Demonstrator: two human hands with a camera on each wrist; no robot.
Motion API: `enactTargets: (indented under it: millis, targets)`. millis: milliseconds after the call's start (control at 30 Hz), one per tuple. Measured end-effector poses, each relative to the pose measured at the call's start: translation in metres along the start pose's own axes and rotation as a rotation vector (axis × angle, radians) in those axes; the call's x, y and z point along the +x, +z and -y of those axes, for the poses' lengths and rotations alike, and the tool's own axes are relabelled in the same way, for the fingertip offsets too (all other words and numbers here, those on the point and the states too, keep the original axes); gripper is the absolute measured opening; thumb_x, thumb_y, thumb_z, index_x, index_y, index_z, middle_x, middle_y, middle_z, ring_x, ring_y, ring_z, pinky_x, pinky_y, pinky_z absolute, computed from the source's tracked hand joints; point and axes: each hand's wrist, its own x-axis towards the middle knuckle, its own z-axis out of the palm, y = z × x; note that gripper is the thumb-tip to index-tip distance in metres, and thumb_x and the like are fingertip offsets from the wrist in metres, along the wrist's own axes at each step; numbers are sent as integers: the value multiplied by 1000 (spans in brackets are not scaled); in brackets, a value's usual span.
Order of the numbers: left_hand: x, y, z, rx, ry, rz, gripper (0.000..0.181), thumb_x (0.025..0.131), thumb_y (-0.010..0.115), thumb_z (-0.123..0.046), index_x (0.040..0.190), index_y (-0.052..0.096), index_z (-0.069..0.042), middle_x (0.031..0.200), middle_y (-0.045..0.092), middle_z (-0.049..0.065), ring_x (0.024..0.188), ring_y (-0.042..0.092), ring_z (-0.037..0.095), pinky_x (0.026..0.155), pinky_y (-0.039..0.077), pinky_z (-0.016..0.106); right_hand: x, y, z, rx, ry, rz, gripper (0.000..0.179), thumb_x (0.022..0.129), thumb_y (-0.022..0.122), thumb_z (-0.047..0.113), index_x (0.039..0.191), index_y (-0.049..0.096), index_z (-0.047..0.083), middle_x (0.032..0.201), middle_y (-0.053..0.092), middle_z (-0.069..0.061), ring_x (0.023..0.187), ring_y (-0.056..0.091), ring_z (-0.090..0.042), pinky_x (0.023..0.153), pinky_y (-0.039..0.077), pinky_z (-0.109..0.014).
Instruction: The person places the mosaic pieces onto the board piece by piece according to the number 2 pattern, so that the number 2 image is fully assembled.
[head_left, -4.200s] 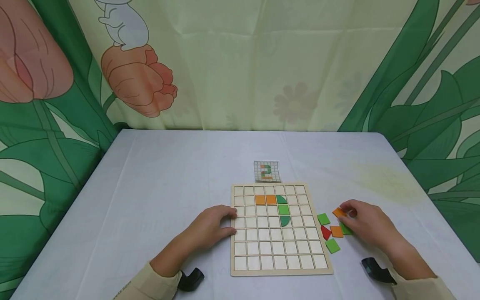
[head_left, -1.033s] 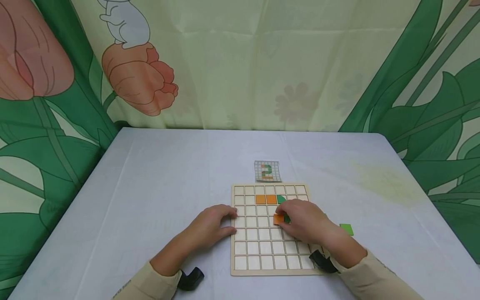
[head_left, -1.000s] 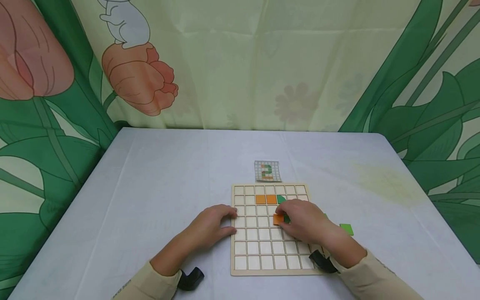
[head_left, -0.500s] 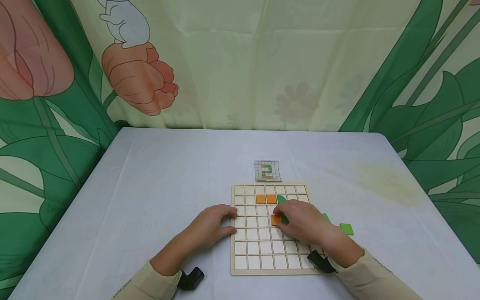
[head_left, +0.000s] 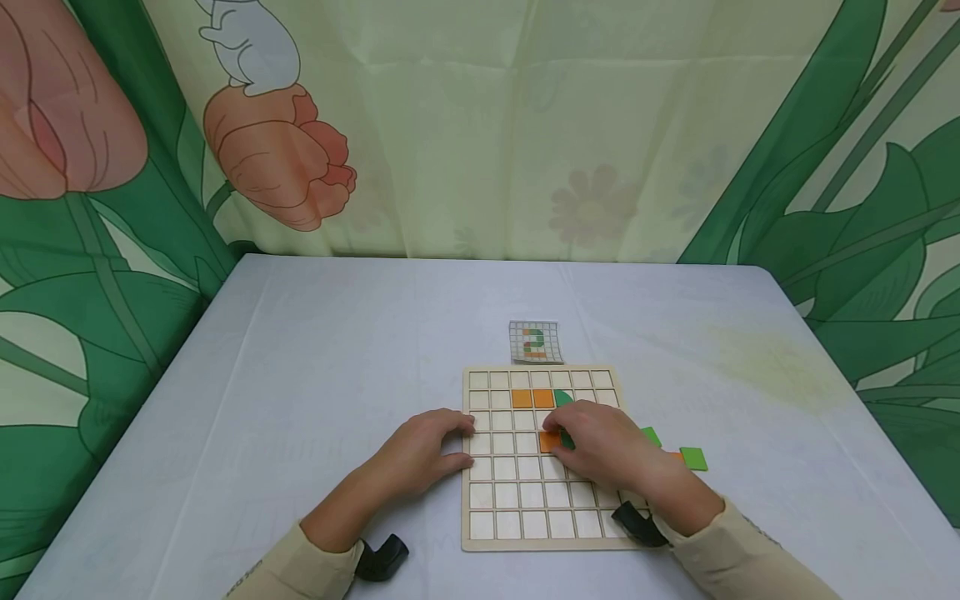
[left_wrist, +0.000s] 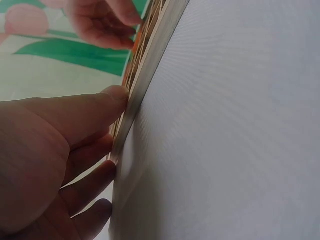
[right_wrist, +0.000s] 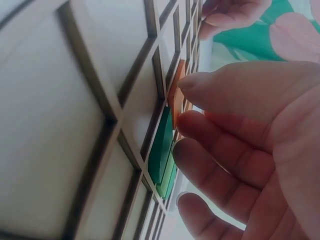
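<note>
A wooden grid board [head_left: 480, 543] lies on the table. Its left edge is touched by the thumb and fingers of my left hand [head_left: 420, 450], which are extended rather than curled. Over the middle of the board, my right hand [head_left: 603, 442] pinches an orange square tile [head_left: 549, 442] between thumb and index finger. In the right wrist view that orange tile [right_wrist: 176, 92] sits at a grid cell beside a dark green rounded tile [right_wrist: 161, 145]. Higher on the board are two orange squares [head_left: 532, 398] and a green quarter-round tile [head_left: 562, 398]. My right hand partly hides the green tiles below.
Behind the board lies a small printed pattern card [head_left: 535, 342]. Loose green tiles [head_left: 693, 458] lie right of the board, partly hidden by my right forearm. A black wrist device [head_left: 382, 558] shows at my left sleeve. A printed curtain [head_left: 480, 150] hangs behind the table [head_left: 300, 350].
My right hand has carried an orange square from the loose tiles left onto the board. Over the last second it shifts slightly left with the tile. My left hand stays put.
</note>
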Motion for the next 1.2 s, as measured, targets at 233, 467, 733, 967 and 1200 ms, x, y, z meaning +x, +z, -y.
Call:
enactTargets:
  millis: [233, 467, 733, 967, 1200]
  targets:
    - [0, 0, 1, -1, 13, -4, 30, 86, 79, -10, 114, 68, -5, 120, 67, 7, 119, 60, 25, 102, 47, 45, -2, -4, -2, 31, 47, -8, 18, 87, 75, 14, 104, 71, 12, 101, 69, 2, 95, 64, -20, 78, 54, -39]
    - [0, 0, 1, 7, 14, -8, 30, 86, 79, -11, 114, 68, -6, 120, 67, 6, 119, 60, 25, 102, 47, 45, -7, -9, -13, 61, 30, -57, 18, 87, 74, 15, 105, 70, 12, 103, 68, 3, 91, 65, -18, 75, 55, -36]
    - [-1, 0, 1, 1, 6, -4, 31, 86, 79, -11, 114, 68, -6, 120, 67, 7, 119, 60, 26, 102, 46, 46, -20, -20, -23, 99, 87, -77, 22, 87, 77, 16, 108, 71, 12, 105, 68, 3, 91, 64, -19, 74, 54, -37]
    - [0, 0, -1, -9, -4, 9, 31, 86, 79, -11, 115, 68, -5, 121, 67, 7, 120, 59, 26, 103, 46, 46, -37, -25, -39, 97, 175, -84, 24, 88, 76, 18, 111, 71, 13, 107, 68, -1, 93, 63, -22, 76, 53, -42]
    - [0, -1, -1, 5, -7, 10, 32, 86, 79, -11, 115, 68, -6, 121, 67, 7, 120, 59, 26, 103, 46, 45, -54, -31, -57, 75, 285, -79, 29, 85, 78, 21, 111, 70, 12, 103, 68, -2, 93, 62, -27, 74, 53, -45]
